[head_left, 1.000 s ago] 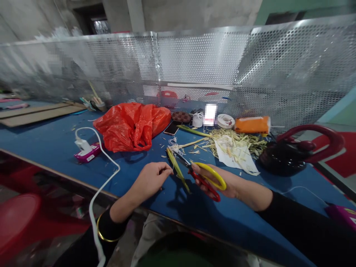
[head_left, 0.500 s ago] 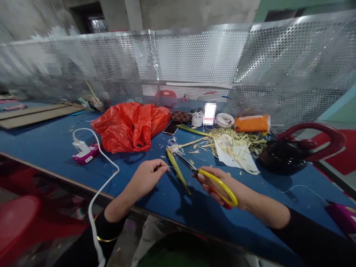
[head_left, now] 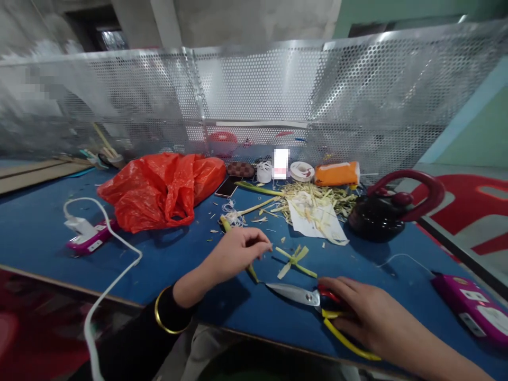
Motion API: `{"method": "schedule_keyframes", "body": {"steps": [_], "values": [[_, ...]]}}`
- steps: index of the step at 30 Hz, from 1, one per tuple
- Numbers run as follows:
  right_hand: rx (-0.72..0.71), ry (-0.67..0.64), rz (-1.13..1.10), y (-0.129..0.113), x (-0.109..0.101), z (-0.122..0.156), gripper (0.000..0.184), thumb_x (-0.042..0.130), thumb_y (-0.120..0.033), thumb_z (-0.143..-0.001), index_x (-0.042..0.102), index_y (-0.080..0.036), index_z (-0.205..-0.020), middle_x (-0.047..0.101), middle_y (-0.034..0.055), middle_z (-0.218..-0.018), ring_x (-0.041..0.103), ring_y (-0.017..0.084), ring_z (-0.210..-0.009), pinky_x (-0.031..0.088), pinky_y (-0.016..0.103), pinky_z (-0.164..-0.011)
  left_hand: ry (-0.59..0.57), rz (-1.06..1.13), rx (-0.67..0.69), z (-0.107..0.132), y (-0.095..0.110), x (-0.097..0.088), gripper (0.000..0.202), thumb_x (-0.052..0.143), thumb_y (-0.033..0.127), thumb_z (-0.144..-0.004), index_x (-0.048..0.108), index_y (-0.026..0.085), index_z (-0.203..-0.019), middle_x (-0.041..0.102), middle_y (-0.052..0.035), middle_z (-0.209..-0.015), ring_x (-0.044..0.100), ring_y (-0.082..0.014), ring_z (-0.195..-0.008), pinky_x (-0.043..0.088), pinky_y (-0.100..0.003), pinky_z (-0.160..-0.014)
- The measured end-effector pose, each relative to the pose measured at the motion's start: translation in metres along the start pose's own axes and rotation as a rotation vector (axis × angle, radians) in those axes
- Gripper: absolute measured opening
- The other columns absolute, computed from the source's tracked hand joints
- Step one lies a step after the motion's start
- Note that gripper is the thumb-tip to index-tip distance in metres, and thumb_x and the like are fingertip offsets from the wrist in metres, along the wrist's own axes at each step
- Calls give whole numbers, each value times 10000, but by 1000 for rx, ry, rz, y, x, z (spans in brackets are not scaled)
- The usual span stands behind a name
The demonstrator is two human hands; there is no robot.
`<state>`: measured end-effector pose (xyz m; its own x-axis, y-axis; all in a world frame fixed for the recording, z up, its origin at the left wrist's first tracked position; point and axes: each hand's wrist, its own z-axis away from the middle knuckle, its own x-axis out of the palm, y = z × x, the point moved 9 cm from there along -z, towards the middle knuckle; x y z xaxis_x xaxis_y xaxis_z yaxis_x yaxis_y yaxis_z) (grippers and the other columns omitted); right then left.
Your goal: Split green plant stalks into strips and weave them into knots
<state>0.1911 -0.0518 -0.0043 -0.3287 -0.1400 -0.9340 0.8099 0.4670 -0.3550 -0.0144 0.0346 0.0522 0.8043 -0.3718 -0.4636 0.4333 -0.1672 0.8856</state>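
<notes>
One pair of scissors: stiff, likely weighty, take by handles | right hand: holding scissors | left hand: pinch unclear | leaf strips: likely light, fragile

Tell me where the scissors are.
In the head view, the scissors are in the right hand, low and right of centre, blades pointing left, just nearer the person than the crossed green strips.
</notes>
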Motion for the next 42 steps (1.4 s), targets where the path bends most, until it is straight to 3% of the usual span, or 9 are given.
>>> {"method": "schedule_keyframes", "body": {"steps": [6, 8, 10, 13, 17, 21, 24, 33, 42], "values": [[51, 316, -315, -9, -51, -16, 361, 566, -343, -885, 579, -237, -1229, 684, 81, -927, 664, 195, -724, 553, 309, -651, -179, -214, 293, -11, 51, 54, 150, 607, 237, -810, 725, 161, -755, 668, 0, -656, 572, -113, -631, 392, -203, -605], [119, 287, -571, -7, -50, -33, 374, 593, -365, -858, 583, -225, -1205, 662, 15, -694, 639, 179, -610, 536, 282, -572, -201, -254, 360, -15, 59, 62, 151, 602, 225, -815, 737, 164, -790, 692, -10, -696, 586, -119, -660, 392, -203, -617], [165, 130, -781, -10, -36, -52, 202, 606, -365, -830, 654, -203, -940, 643, -1, -616, 625, 162, -550, 525, 272, -549, -194, -278, 374, -22, 62, 63, 153, 596, 211, -810, 740, 162, -801, 699, -13, -703, 585, -120, -656, 385, -201, -602], [242, 152, -926, 1, -33, -68, 252, 656, -407, -772, 613, -186, -658, 581, -21, -511, 553, 121, -456, 478, 246, -494, -167, -301, 345, -34, 57, 56, 163, 593, 234, -809, 737, 161, -784, 671, 0, -642, 562, -113, -602, 367, -198, -562], [327, 287, -1040, 30, -39, -67, 314, 717, -465, -723, 637, -172, -641, 594, -11, -565, 521, 102, -448, 452, 248, -494, -124, -414, 287, -50, 36, 26, 211, 561, 295, -840, 731, 178, -801, 686, -9, -672, 595, -139, -631, 413, -214, -599], [382, 473, -1093, 63, -45, -58, 354, 725, -506, -726, 673, -156, -711, 586, 0, -600, 519, 111, -478, 425, 253, -492, -62, -898, 239, -69, -6, -27, 318, 515, 149, -793, 718, 220, -1028, 700, -62, -1067, 642, -219, -922, 454, -273, -767], [398, 553, -1097, 77, -46, -57, 345, 731, -496, -733, 680, -155, -733, 574, -5, -605, 512, 110, -500, 421, 250, -507, -135, -1130, 188, -81, -41, -54, 434, 489, 81, -745, 703, 244, -1086, 655, -65, -1108, 630, -214, -967, 450, -263, -780], [427, 448, -1021, 84, -39, -66, 424, 709, -576, -699, 674, -155, -731, 523, -25, -542, 501, 122, -468, 407, 269, -495, -174, -1133, 201, -98, -62, -60, 231, 454, 199, -816, 685, 208, -802, 641, -51, -899, 606, -179, -789, 416, -251, -670], [434, 482, -919, 89, -42, -63, 414, 653, -583, -753, 655, -170, -756, 538, -8, -587, 517, 140, -501, 424, 275, -516, 496, -750, 37, -107, -29, -164, 185, 491, 325, -805, 621, 193, -813, 675, -18, -716, 606, -184, -687, 422, -265, -690]]}}
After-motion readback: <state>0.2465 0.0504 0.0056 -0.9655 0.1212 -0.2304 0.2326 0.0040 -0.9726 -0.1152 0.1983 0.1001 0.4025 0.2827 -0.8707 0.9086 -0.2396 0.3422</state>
